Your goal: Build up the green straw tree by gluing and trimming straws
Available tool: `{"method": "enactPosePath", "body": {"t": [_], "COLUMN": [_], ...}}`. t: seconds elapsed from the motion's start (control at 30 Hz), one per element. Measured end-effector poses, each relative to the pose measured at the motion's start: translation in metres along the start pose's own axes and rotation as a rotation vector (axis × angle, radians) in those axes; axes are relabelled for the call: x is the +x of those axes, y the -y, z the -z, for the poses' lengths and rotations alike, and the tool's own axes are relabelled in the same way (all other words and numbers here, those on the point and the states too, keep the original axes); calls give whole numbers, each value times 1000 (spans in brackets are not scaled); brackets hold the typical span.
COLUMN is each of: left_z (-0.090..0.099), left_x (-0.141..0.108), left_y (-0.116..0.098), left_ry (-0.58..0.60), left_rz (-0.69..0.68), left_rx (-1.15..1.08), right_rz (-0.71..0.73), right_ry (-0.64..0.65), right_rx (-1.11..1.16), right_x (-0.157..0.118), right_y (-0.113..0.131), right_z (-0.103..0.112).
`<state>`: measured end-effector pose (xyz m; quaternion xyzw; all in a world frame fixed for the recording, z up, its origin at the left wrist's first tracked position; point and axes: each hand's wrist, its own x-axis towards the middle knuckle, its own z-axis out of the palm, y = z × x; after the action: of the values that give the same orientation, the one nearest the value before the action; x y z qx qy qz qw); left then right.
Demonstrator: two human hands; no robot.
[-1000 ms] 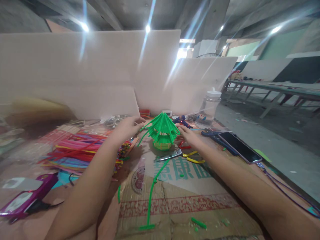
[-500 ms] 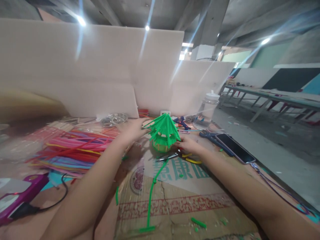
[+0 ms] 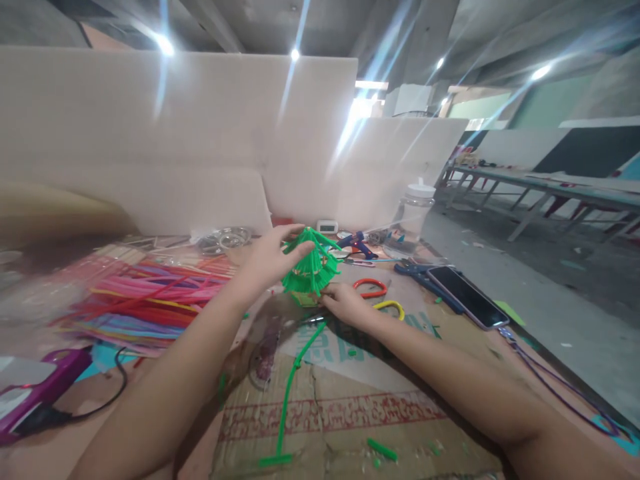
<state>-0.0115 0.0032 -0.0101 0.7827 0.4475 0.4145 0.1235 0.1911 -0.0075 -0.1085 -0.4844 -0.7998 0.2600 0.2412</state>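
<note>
A small green pavilion-shaped model (image 3: 316, 265), with a pointed roof of fuzzy pipe-cleaner strips over a lower green tier, stands above the cardboard. My left hand (image 3: 275, 261) is wrapped round its left side, thumb across the roof strips and other fingers partly hidden behind. At the lower right edge, my right hand (image 3: 346, 305) pinches the model with bent fingers; the fingertips are partly covered. Beneath my right hand lie scissors with red and yellow handles (image 3: 370, 288), their blades partly hidden. A long green pipe cleaner (image 3: 287, 393) runs toward me over the cardboard (image 3: 400, 440).
Bundles of coloured pipe cleaners (image 3: 150, 300) lie at left, near a purple device (image 3: 50, 393) with a black cable. A blue glue gun (image 3: 361, 245), a water bottle (image 3: 416, 210) and a phone (image 3: 467, 297) are at right. White boards (image 3: 175, 120) stand behind.
The model has shifted left and its roof is turned. My left thumb now lies over the roof. My right hand has moved left and lower, and the red scissor handle shows.
</note>
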Motion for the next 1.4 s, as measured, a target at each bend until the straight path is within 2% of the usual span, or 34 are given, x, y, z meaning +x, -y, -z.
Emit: {"method": "enactPosePath", "body": {"t": [0.07,0.17,0.4,0.47,0.6,0.77,0.87,0.97,1.07,1.17,1.27,1.4], "left_z": [-11,-18,-11,-10,-13,-17,-17,-13,-11,-10,-10,-5], "left_x": [-2,-3,0,0,-3,-4,-4,-3,-3,-1,1,7], "left_y": [-7,-6,15,18,15,6,5,5,7,10,11,12], "left_ry": [2,5,143,151,101,-1,0,45,78,83,93,159], "left_rz": [-35,-76,-56,-77,-114,-24,-27,-30,5,63,98,46], "left_rx": [75,138,-25,-26,10,53,36,-4,-33,-83,-117,-75], "right_rz": [49,125,273,288,294,356,342,295,156,32,-40,-2], "right_ry": [11,33,91,104,84,126,158,153,-49,-109,-69,-5], "right_rx": [-63,-147,-307,-331,-361,-454,-449,-427,-385,-437,-541,-609], "right_x": [-3,-12,-30,-34,-38,-37,-36,-35,-34,-31,-20,11], "right_y": [4,9,9,4,-11,-20,-15,-12,-17,-32,-51,-72], "right_z": [1,6,37,43,42,35,44,73,112,138,138,115]}}
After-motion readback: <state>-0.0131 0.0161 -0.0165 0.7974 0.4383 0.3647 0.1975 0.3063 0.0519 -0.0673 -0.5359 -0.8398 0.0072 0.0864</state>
